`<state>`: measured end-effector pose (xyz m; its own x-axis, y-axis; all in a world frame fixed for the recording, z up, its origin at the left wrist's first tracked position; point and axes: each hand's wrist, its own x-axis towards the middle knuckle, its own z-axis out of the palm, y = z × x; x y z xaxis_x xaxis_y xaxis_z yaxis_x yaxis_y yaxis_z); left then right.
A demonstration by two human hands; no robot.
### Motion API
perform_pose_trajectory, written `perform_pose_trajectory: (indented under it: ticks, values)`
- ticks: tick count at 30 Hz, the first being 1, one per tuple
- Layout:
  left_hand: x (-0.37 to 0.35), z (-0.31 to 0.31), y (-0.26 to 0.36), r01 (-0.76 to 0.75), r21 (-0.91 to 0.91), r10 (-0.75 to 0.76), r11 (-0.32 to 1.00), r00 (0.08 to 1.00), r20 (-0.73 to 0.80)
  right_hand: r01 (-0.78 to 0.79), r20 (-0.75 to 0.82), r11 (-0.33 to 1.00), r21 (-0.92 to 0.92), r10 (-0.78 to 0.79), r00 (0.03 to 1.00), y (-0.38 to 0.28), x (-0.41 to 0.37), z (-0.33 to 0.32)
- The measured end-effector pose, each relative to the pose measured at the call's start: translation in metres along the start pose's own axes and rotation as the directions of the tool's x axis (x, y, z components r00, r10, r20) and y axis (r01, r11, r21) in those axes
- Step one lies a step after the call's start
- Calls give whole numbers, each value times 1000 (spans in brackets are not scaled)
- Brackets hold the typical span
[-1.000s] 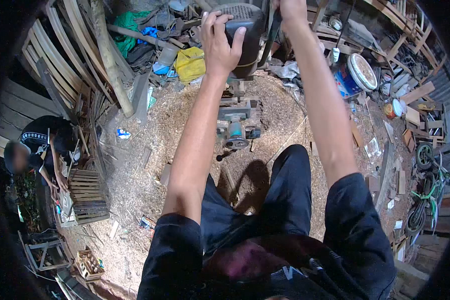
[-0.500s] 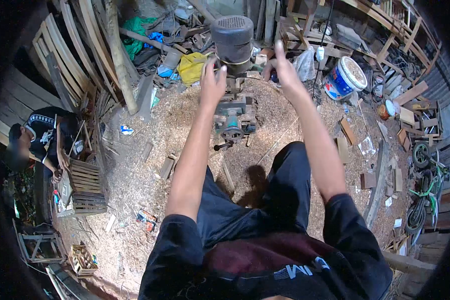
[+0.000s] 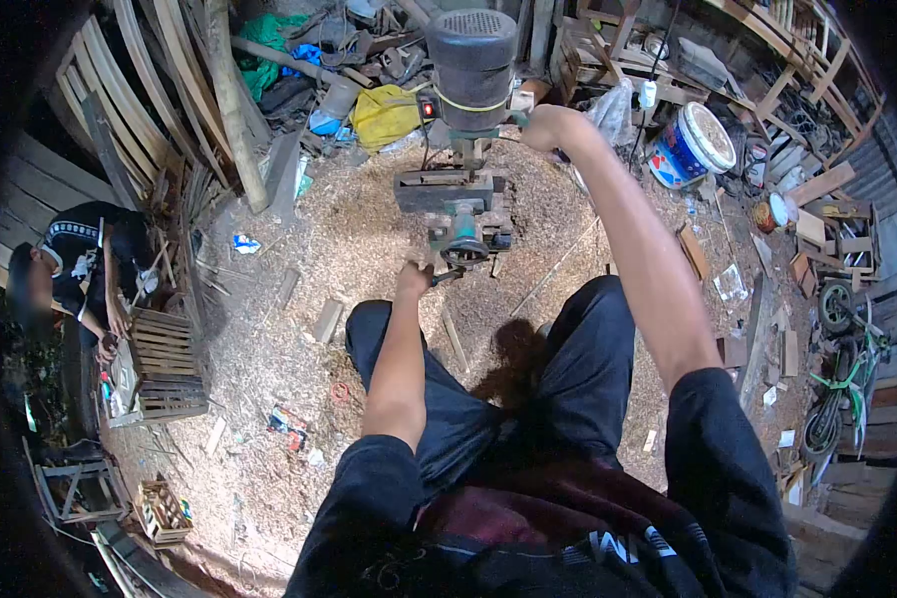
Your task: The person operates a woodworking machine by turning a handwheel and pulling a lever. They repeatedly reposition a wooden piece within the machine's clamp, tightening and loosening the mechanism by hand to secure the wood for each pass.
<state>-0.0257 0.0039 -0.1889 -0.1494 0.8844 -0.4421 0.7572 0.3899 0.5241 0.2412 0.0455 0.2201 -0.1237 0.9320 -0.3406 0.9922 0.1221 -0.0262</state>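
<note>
A machine with a dark cylindrical motor housing (image 3: 471, 75) stands in front of me, a red-lit switch (image 3: 429, 108) on its left side. Below the housing, a dark block-shaped piece (image 3: 443, 191) lies across the vise area, above a round handwheel (image 3: 464, 250). My left hand (image 3: 416, 278) is closed round the dark crank handle (image 3: 447, 276) beside the handwheel. At the right of the housing my right hand (image 3: 548, 130) is closed at the machine's side lever, most of which the hand hides.
Another person (image 3: 80, 264) crouches at the left by a slatted wooden crate (image 3: 169, 364). A white and blue bucket (image 3: 690, 147) stands at the right, with a small green bike (image 3: 842, 384) farther off. Wood shavings (image 3: 269, 329) cover the floor.
My left hand has come down from beside the motor housing to the crank handle. My right hand has lowered and closed at the machine's side. The dark block now lies farther left.
</note>
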Motion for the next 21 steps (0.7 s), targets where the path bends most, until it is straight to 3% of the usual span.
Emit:
perform_pose_trajectory:
  ticks: [1, 2, 4, 6, 7, 9, 10, 13, 16, 19, 21]
  values:
    - [4, 9, -10, 90, 24, -92, 996, 991, 93, -102, 7, 993, 55, 102, 995, 0, 2, 5]
    - [13, 18, -12, 17, -30, -17, 999, 1000, 8, -163, -43, 976, 142, 170, 984, 4, 12, 16]
    - [9, 39, -10, -123, -120, 103, 985, 982, -160, -165, -55, 975, 148, 175, 983, 1, 5, 20]
    - [7, 40, 11, -382, -65, 354, 922, 899, -259, -154, -133, 966, 208, 184, 974, -4, -8, 17]
    - [8, 43, 16, -499, -29, 469, 866, 831, -298, -160, -135, 965, 208, 190, 972, -5, -11, 19]
    - [19, 47, 23, -555, -147, 519, 819, 825, -223, -167, -143, 964, 207, 199, 970, -6, -13, 22]
    - [20, 53, 21, -572, -207, 543, 794, 820, -182, -184, -145, 952, 246, 223, 964, -8, -16, 27]
    - [16, 60, 24, -554, -143, 501, 820, 816, -289, -224, -158, 918, 327, 287, 945, -9, -21, 34]
    - [16, 60, 25, -622, -134, 541, 772, 753, -375, -237, -168, 903, 358, 311, 935, -10, -23, 49]
    - [18, 63, 25, -595, -136, 511, 792, 768, -386, -208, -227, 900, 382, 310, 923, -11, -26, 53]
    - [18, 62, 25, -519, -138, 457, 843, 828, -324, -198, -242, 900, 388, 308, 920, -13, -30, 56]
